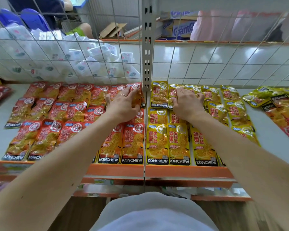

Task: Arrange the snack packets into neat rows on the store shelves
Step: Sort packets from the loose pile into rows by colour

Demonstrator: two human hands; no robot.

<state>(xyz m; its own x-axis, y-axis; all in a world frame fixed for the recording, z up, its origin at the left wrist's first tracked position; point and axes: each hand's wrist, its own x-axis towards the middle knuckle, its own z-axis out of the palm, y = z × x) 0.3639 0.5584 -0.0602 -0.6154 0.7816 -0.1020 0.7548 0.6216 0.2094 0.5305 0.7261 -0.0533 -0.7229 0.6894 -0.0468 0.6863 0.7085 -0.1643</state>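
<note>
White garment (150, 214) fills the foreground. Fingers (125, 95) of the left hand (123, 106), spread, press red packets (135, 88) in the back row of the shelf (187, 171); fingers (180, 91) of the right hand (188, 105), also spread, press yellow packets (158, 95) alongside. Packets appear light, soft and slick-filmed, so they are probably best slid flat or pinched at the sealed edges.

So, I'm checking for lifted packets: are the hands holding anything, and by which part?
Nothing looks gripped: the left hand rests spread on the back-row red packets, the right hand on the back-row yellow packets, both on the packets' faces.
</note>
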